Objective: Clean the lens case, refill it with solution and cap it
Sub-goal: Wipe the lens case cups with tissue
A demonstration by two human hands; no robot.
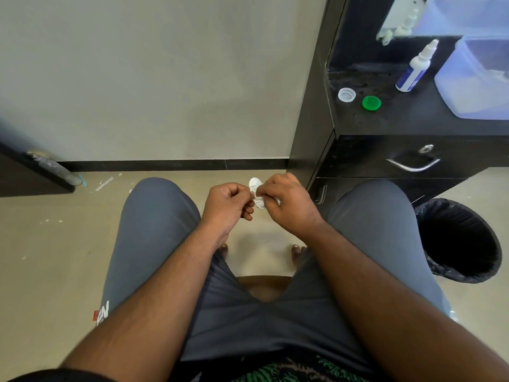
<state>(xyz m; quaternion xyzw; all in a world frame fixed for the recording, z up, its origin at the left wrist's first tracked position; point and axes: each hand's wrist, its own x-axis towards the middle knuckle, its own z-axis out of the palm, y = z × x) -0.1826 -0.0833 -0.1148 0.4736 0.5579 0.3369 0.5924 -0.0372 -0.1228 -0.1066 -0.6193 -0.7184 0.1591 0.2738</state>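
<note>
Head view: left hand (228, 204) and right hand (286, 201) both pinch the white lens case (256, 190), held over the floor between the knees. On the bench (413, 117), up and right of the case, lie a clear cap (346, 94), green cap (371, 102) and solution bottle (416, 68).

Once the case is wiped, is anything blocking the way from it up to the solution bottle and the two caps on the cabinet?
Nothing visible blocks it. The lens case is held between the left hand and right hand over the floor. The white cap, green cap and solution bottle stand apart on the open cabinet top.
</note>
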